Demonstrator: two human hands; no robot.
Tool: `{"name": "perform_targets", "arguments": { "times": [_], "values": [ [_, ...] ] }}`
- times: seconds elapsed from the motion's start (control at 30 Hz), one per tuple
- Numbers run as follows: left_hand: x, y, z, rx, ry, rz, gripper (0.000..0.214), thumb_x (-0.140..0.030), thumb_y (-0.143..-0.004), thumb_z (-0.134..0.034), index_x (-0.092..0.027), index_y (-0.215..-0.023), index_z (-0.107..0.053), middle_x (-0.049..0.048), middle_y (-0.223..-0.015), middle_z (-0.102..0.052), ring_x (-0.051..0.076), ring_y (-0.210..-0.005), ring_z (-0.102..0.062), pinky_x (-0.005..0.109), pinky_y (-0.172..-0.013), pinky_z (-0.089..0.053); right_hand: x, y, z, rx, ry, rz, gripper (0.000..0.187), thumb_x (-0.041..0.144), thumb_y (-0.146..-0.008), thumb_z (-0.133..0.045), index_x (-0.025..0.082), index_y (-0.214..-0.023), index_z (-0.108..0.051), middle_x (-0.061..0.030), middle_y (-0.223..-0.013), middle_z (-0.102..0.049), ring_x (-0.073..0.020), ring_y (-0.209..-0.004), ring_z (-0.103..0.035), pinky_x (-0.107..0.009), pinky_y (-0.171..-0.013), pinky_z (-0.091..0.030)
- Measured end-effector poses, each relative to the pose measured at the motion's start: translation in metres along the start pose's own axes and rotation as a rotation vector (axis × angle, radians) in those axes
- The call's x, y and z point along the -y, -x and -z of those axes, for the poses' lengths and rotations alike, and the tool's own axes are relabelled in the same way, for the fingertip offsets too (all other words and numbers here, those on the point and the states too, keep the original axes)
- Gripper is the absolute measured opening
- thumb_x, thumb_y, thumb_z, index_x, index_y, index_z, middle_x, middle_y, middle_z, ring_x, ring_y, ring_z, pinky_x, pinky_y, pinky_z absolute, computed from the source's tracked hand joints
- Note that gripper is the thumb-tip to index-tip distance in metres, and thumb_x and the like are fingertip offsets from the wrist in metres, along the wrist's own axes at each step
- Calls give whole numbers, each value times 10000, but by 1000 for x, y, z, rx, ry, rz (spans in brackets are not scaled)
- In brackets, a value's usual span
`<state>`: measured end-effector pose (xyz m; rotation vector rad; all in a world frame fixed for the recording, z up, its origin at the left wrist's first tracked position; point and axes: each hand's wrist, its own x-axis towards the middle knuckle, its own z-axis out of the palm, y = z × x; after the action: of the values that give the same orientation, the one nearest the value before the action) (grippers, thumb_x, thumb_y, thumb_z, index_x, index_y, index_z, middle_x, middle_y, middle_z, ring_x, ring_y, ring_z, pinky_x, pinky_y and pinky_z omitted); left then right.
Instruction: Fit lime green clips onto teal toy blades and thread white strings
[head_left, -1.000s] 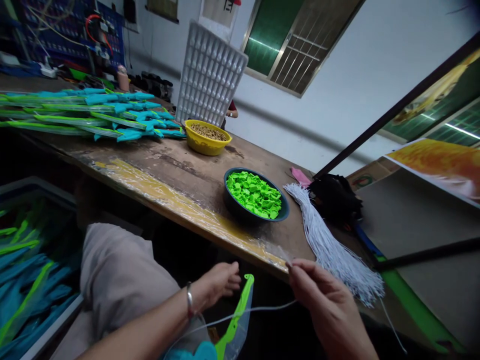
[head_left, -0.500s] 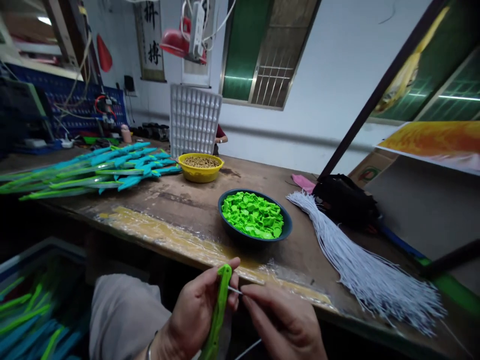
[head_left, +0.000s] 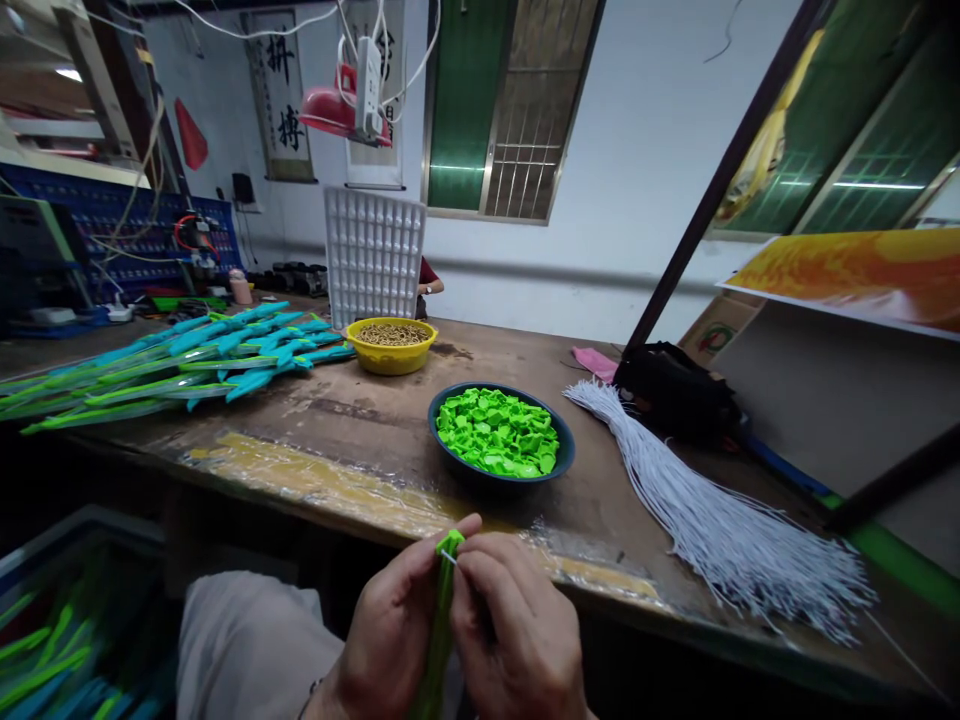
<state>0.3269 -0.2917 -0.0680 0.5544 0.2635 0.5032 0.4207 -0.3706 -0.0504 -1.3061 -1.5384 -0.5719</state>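
Observation:
My left hand is closed round a long green plastic piece, held upright with its top end showing above the fingers. Against that top end, my right hand pinches a thin white cord, whose tip lies at the green end. Whether the cord passes through a hole there I cannot tell. Both hands are close together in front of the table edge. Beyond them on the table stands a dark bowl full of small bright green plastic parts.
A bundle of white cords lies to the right, by a black bag. A yellow basin of small brass-coloured parts stands farther back. Blue-green plastic pieces are piled at left; more fill a bin below. Someone's arm shows behind a tray.
My right hand has moved left and up, bringing the cord to the top end of the green piece. The green piece's top now faces me differently. The camera view has shifted slightly.

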Motion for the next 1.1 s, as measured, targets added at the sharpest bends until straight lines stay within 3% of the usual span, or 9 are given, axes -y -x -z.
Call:
{"name": "perform_targets", "arguments": {
  "times": [0.27,0.5,0.67,0.77,0.9,1.03,1.1],
  "values": [
    [4,-4,-1,-29,-14,5,332,-209,-710,-735,-208,-1029,-827,63,-1069,-795,291,-1168,-662,392,-1153,-420,-4,9,-1,-42,92,-13,225,-26,-906,-537,139,-1044,-605,-111,-951,-689,-196,-903,-669,-306,-834,-584],
    [8,-7,0,-72,-48,-11,347,-273,-661,-831,-193,-999,-835,80,-1093,-788,325,-1214,-628,406,-1164,-402,-8,18,-4,20,60,-52,227,28,-946,-498,160,-1081,-625,-106,-980,-653,-199,-876,-633,-319,-779,-576],
    [19,-12,6,-197,91,-21,443,-336,-593,-935,-175,-992,-830,97,-1087,-780,316,-1202,-628,380,-1118,-446,-10,20,-8,102,137,-121,212,38,-969,-501,158,-1076,-640,-124,-1071,-627,-186,-942,-645,-270,-793,-580],
    [24,-18,10,-263,137,-38,337,-284,-639,-910,-167,-943,-824,95,-1002,-780,287,-1055,-684,380,-1026,-504,-13,24,-8,156,222,-145,217,103,-1000,-516,168,-1167,-637,-148,-1174,-608,-211,-1013,-668,-286,-824,-598],
    [30,-23,13,-290,64,-115,287,-342,-687,-862,-156,-893,-788,73,-877,-746,228,-881,-679,319,-879,-516,-24,41,-7,216,231,-248,347,333,-1027,-543,165,-1330,-551,-154,-1173,-658,-249,-982,-723,-309,-764,-638],
    [45,-28,19,-359,-204,-203,441,-557,-691,-766,-140,-834,-756,69,-736,-678,203,-720,-599,319,-711,-475,-50,74,-15,402,4,-414,366,407,-985,-568,188,-1278,-553,-102,-1073,-749,-236,-850,-767,-275,-699,-646],
    [45,-32,30,-431,-358,-284,420,-544,-720,-727,-125,-739,-751,80,-684,-661,206,-688,-571,326,-680,-449,-60,91,-23,428,-10,-503,394,482,-951,-569,186,-1210,-576,-102,-1003,-765,-257,-779,-770,-294,-635,-641]
  ]
}}
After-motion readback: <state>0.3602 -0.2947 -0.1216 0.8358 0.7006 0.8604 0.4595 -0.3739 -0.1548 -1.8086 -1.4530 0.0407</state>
